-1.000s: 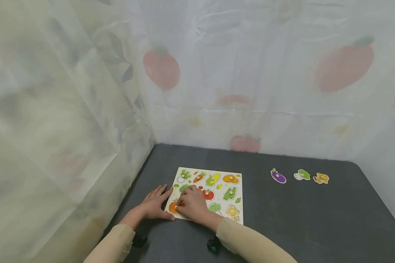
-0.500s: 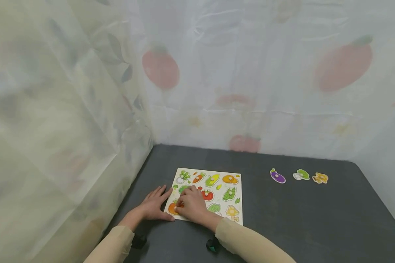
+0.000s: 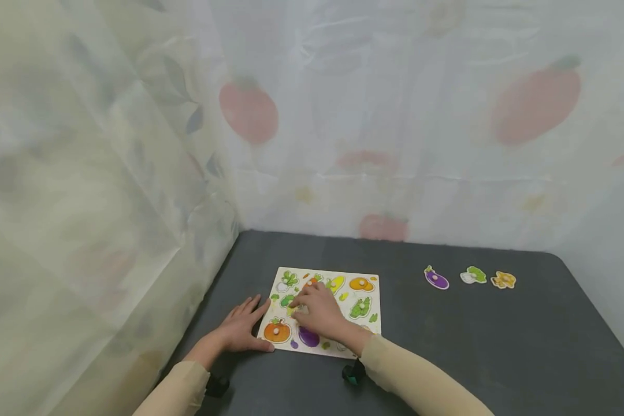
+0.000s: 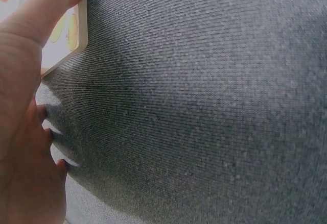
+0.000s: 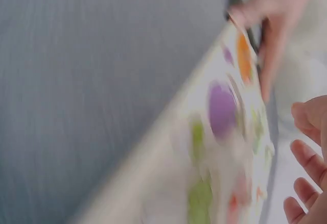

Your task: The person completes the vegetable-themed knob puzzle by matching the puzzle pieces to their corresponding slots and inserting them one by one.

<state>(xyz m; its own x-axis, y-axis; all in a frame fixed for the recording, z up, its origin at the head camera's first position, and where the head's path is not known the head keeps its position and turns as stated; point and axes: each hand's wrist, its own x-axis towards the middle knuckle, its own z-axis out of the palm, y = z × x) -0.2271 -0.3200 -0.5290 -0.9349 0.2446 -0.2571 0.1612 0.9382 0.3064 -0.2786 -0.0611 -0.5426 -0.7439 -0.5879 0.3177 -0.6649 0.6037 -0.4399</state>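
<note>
A vegetable puzzle board (image 3: 343,274) lies on the dark table. My left hand (image 3: 239,329) rests with spread fingers at its left edge; in the left wrist view the thumb (image 4: 38,15) lies along the board's corner. My right hand (image 3: 319,312) is over the middle of the board, fingers loosely bent; in the right wrist view its fingertips (image 5: 304,155) are apart with nothing between them. The pumpkin piece (image 3: 277,331) with its knob sits at the front left of the board, beside a purple eggplant picture (image 3: 308,337). My right hand hides the board's centre.
Three loose pieces lie to the right on the table: an eggplant (image 3: 437,278), a green-and-white leafy vegetable (image 3: 473,275) and a yellow mushroom (image 3: 503,280). Printed curtains (image 3: 395,115) hang behind and to the left of the table.
My right hand has let go of the pumpkin piece's knob and moved right and away over the board. The eggplant picture is now uncovered. My left hand stays at the board's edge.
</note>
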